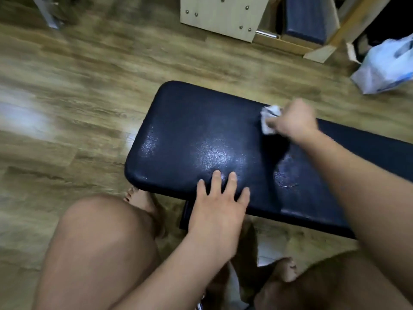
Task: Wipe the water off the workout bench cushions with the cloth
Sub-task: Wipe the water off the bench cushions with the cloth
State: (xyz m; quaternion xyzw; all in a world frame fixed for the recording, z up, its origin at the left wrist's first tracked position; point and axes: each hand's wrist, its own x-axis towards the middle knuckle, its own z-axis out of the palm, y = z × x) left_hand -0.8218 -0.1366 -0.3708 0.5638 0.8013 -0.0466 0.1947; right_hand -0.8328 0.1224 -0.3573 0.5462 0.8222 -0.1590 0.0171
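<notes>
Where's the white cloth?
Head view, right of centre: the white cloth is pinched in the right hand, pressed on the far edge of the dark cushion.

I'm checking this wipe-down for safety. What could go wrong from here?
The cloth in the right hand is a small wad at the far edge of the cushion, so the sheen mid-cushion may be missed. The left hand presses flat on the glossy near edge and might slip. Water pushed off could wet the wooden floor by the bare foot.

Wood-look plank floor (78,90) all round. At the far edge stands a pale studded wooden panel (223,14), with a dark blue padded block (306,21), perhaps upholstery, beside it. A white-and-blue plastic bag (384,68) lies far right.
</notes>
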